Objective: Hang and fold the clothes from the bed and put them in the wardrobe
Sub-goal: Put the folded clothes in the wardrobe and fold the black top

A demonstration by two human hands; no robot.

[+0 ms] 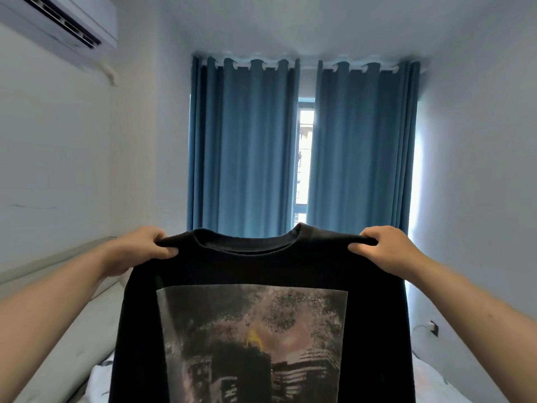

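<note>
- The left hand (139, 251) has its fingers curled over one shoulder of a black sweatshirt (261, 330), thumb underneath, pinching the cloth at the seam.
- The right hand (386, 251) does the same on the other shoulder: fingers folded over the top edge, thumb pressed against the front of the cloth.
- Both hands sit at the same height, well apart, with the neckline between them.
- Both forearms are bare and stretch forward and upward from the lower corners of the view, elbows out of sight.
- One sweatshirt is in view. It hangs in the air in front of the person, held taut across the shoulders, collar up and hem down, so its long axis runs vertically; the hem is cut off by the lower edge of the view.
- The side facing the camera carries one large rectangular grey print with a small yellow mark near its middle.
- Below and behind the sweatshirt lies a bed (98, 382) with white bedding, showing on either side of the cloth; a pale headboard (58, 257) runs along the left wall.
- Two blue curtains (247, 146) hang at the far wall, parted by a narrow bright gap.
- One air conditioner (64, 21) is mounted high on the left wall.
</note>
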